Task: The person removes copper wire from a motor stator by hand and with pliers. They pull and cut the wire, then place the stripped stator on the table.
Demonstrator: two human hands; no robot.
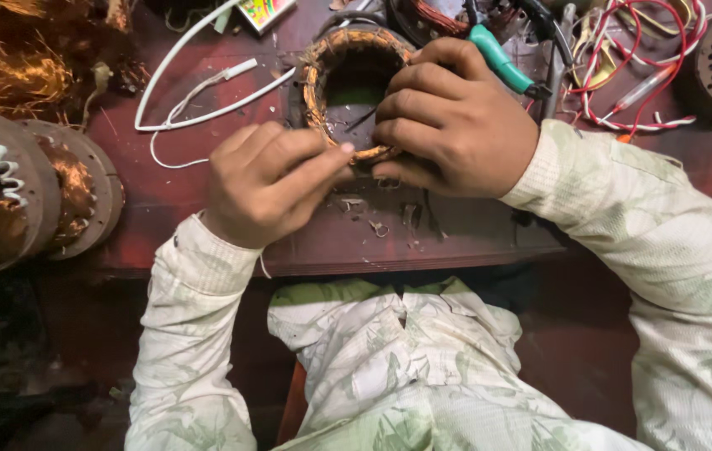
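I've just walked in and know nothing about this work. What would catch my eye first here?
Probably the two hands meeting at the middle of the dark red bench: the right hand grips a ring wound with copper wire, and the left hand pinches at its near edge. Next, more copper-wound rings stacked at the left edge, and a tangle of red and white wires at the top right.

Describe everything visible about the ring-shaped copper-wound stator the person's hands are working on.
The round metal stator ring wound with orange-brown copper wire lies flat on the dark red wooden bench, its open centre facing up. The right hand covers its right rim, fingers curled on the winding. The left hand pinches at its lower edge. Small scraps lie just below it.
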